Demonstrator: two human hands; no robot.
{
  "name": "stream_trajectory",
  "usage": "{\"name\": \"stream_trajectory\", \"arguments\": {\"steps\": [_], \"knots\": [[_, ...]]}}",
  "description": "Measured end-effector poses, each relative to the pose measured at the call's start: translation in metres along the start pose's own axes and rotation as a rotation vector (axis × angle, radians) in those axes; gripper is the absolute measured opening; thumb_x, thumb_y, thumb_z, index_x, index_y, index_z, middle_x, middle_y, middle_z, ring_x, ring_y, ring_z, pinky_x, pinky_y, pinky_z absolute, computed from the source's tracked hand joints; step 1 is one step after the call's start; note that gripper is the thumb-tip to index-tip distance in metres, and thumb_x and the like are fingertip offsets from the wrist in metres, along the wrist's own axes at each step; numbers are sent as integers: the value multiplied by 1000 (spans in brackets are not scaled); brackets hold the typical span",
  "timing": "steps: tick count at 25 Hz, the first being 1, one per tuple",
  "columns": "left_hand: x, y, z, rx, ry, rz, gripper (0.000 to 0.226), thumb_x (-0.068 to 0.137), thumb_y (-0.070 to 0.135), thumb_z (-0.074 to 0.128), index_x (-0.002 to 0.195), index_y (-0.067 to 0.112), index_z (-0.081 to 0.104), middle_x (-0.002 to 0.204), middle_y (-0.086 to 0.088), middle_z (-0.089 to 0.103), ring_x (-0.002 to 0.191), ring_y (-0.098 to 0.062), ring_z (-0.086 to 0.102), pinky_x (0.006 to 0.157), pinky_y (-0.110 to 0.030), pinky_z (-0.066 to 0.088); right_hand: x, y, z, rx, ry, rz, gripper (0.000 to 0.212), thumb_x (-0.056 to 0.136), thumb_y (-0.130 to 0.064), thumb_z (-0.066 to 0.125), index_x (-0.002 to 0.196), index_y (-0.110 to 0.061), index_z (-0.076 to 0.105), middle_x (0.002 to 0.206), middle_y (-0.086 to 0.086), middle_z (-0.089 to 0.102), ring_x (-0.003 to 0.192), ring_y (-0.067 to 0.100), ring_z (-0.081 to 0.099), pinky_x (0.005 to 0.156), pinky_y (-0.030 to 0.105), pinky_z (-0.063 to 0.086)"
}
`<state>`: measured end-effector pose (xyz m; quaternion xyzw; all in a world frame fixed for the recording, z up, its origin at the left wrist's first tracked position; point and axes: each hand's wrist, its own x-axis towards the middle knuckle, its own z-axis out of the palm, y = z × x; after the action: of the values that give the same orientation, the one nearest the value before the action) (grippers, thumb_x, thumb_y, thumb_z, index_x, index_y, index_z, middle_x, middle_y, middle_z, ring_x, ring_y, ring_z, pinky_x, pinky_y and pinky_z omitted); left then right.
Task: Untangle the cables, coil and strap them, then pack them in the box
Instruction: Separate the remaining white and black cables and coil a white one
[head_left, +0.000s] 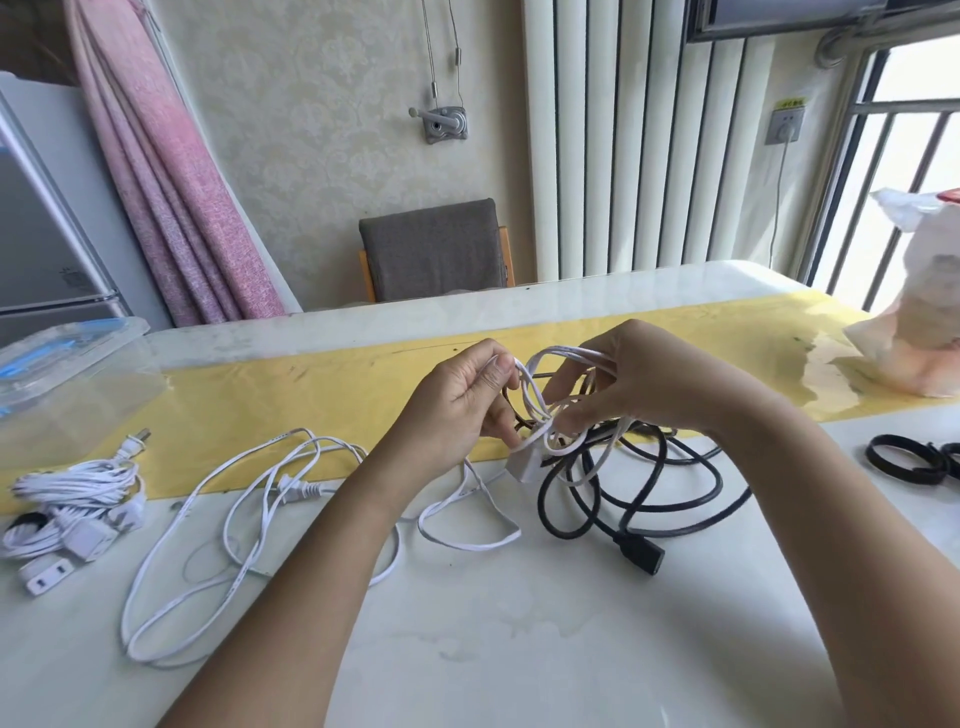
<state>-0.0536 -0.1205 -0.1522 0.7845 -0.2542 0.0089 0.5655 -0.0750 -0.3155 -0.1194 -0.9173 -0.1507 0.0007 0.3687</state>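
White cable tangle, mid-table: I see left hand pinching one loop, right hand gripping others, black cable beneath.

You hold white cable over black cable; yellow runner, pink curtain, black straps.

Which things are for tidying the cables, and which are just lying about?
For the job: white cable, gripped by left hand and right hand; black cable; coiled white bundle; clear box; black straps.
Just lying about: plastic bag; grey chair; pink curtain.
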Motion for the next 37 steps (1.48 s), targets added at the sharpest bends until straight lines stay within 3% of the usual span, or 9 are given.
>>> {"name": "stream_trajectory", "arguments": {"steps": [5, 12, 16, 19, 23, 26, 31, 35, 37], "knots": [[-1, 0, 6, -48, -27, -9, 30, 101, 28, 36, 79, 12, 49, 49, 8, 26, 38, -8, 21, 39, -18, 27, -1, 5, -1, -102, -66, -30, 13, 76, -19, 77, 77, -31, 73, 55, -15, 63, 47, -3, 50, 48, 9, 37], [-4, 3, 6, -152, -36, -53, 28, 99, 30, 40, 80, 11, 49, 73, 5, 50, 48, -9, 29, 42, -17, 19, 1, 14, -9, 291, -76, -32, 2, 81, -14, 72, 80, -13, 73, 49, -5, 48, 47, 8, 36, 46, 19, 27], [-5, 6, 7, -319, -129, -77, 27, 90, 36, 42, 78, 11, 46, 77, 4, 55, 46, -7, 27, 42, -15, 19, 3, 13, -6, 417, -1, -11, 13, 90, -11, 63, 84, 0, 63, 68, 6, 65, 45, 8, 36, 45, 17, 29], [-6, 7, 6, -288, -145, -66, 28, 93, 35, 38, 81, 11, 46, 67, -1, 60, 41, -8, 29, 41, -14, 22, 9, 11, -1, 494, 246, 104, 12, 90, -8, 60, 80, -4, 55, 61, 8, 64, 36, 7, 36, 39, 17, 29], [-8, 9, 17, -168, -45, 10, 31, 93, 36, 45, 72, 13, 48, 50, 4, 42, 45, -9, 31, 42, -14, 26, 13, 20, -3, 335, 713, 252, 3, 83, -7, 53, 81, -8, 52, 59, 6, 66, 37, 8, 50, 41, 24, 40], [-5, 5, 16, -118, 144, -26, 33, 92, 31, 58, 65, 14, 47, 53, 5, 43, 42, -5, 29, 41, -14, 26, 11, 20, -7, 375, 575, 178, 8, 84, -8, 62, 83, -4, 56, 64, 5, 69, 40, 11, 55, 41, 23, 46], [-1, 3, 15, -83, 190, -198, 66, 51, 59, 80, 72, 21, 31, 73, -1, 35, 56, -11, 24, 51, -24, 22, 7, 5, -8, 681, 296, 101, 17, 90, -12, 62, 81, 2, 63, 57, 8, 65, 41, 11, 54, 43, 19, 45], [0, -1, 21, 16, 276, -182, 44, 72, 38, 81, 74, 16, 42, 63, 15, 42, 56, -4, 37, 54, -17, 29, 2, -3, -6, 759, 28, 22, 24, 97, -12, 48, 90, 4, 64, 68, 12, 68, 44, 12, 57, 44, 17, 47], [-1, -1, 20, -61, 252, -177, 29, 80, 20, 74, 72, 11, 48, 63, 8, 51, 49, -6, 37, 51, -19, 28, 2, -2, -5, 590, 73, -20, 23, 97, -13, 50, 93, 4, 65, 76, 11, 72, 45, 13, 58, 45, 19, 47]]}}
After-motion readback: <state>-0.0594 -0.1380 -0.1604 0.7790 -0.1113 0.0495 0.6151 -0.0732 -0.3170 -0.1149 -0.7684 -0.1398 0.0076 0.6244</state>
